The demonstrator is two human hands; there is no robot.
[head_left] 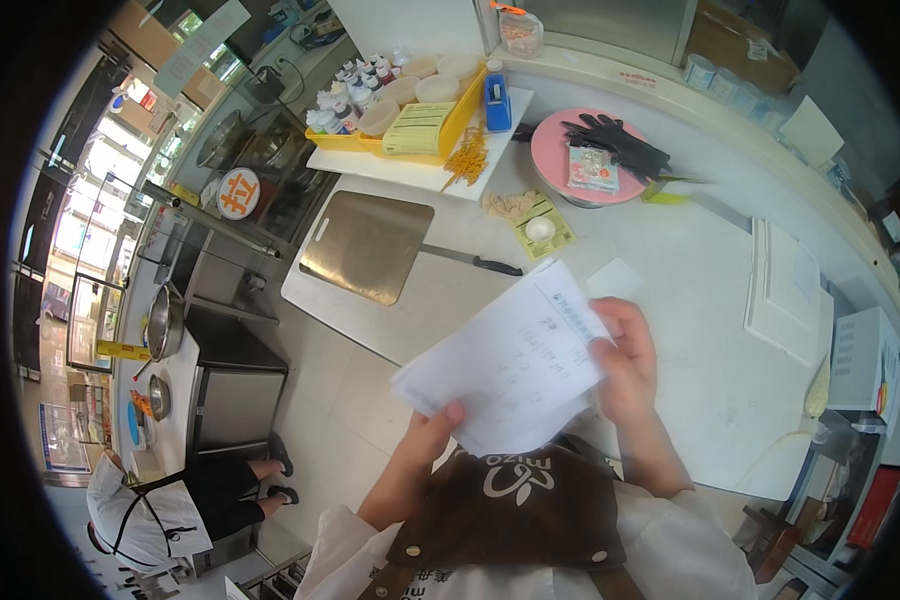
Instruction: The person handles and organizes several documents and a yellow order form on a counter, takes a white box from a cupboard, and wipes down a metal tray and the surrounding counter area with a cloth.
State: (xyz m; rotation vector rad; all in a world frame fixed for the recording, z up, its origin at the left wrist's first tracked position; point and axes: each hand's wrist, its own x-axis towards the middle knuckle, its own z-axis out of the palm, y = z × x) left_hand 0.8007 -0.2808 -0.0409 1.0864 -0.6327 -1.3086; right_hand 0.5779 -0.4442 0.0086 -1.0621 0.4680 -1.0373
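Both of my hands hold a stack of white paper sheets point(510, 365) with handwriting on the top one, tilted in front of my brown apron. My left hand point(432, 432) grips the lower left edge, its thumb on top. On the right edge my right hand point(625, 358) closes, thumb over the sheets and fingers behind. Just beyond the papers lies a knife point(485, 263) with a black handle, next to a metal cutting board point(368, 247). A small white round item point(540, 230) rests on a yellow-green printed packet point(555, 237) on the white table.
A yellow tray point(450, 148) of small bottles and lidded tubs stands at the back left, beside a blue tape dispenser point(497, 100). Black gloves point(615, 145) lie on a pink round turntable point(555, 150). White boards point(775, 290) lean at right. Another person point(150, 520) works at far left.
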